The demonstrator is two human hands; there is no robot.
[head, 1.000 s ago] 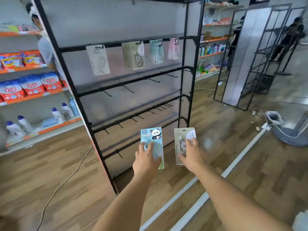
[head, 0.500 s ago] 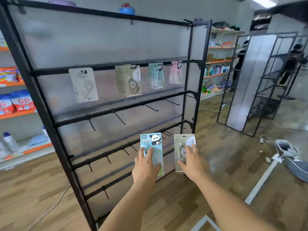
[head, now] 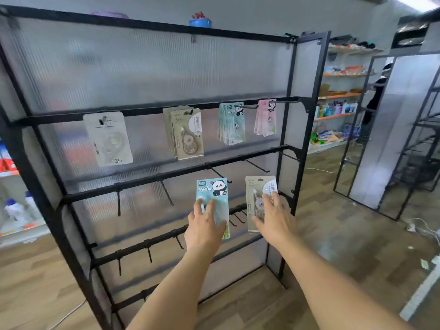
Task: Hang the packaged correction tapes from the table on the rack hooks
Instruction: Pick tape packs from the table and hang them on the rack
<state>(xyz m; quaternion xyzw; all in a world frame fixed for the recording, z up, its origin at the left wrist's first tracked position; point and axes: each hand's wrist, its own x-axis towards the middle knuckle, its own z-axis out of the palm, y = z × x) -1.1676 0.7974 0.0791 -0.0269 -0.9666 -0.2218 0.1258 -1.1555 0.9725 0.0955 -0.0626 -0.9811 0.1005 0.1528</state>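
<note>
Before the rack: a person stands facing a black metal rack [head: 289, 148] with ribbed translucent panels; both bare arms reach forward at the level of its lower bars.
Left hand: the left hand [head: 204, 226] grips a teal pack [head: 212, 201] from behind, fingers curled over its lower front, thumb side hidden.
Right hand: the right hand [head: 273, 219] grips a beige pack [head: 258, 201] the same way, fingers spread over its lower half.
Why held so: each pack is upright, face towards the wearer and top edge free, probably so the hang hole at the top can slide onto a hook.
Teal pack: a flat card printed with a cartoon panda and the word PANDA; the tape sits in a clear blister lower down, mostly covered by fingers.
Beige pack: a flat card marked 36, with a white patch at top right and a clear blister showing part of the tape dispenser.
Position: both packs are in the air, side by side but apart, in front of the rack and below its top bar; neither is on a hook yet.
Top bar: matching packs already hang there, namely a pale card [head: 108, 139], a beige stack [head: 187, 133], a teal stack [head: 232, 123] and a pink stack [head: 266, 117].
Likely targets: judging by colour, each pack goes to its own stack above.
Lower hooks: the hooks [head: 166, 191] on the lower bars carry nothing.
</note>
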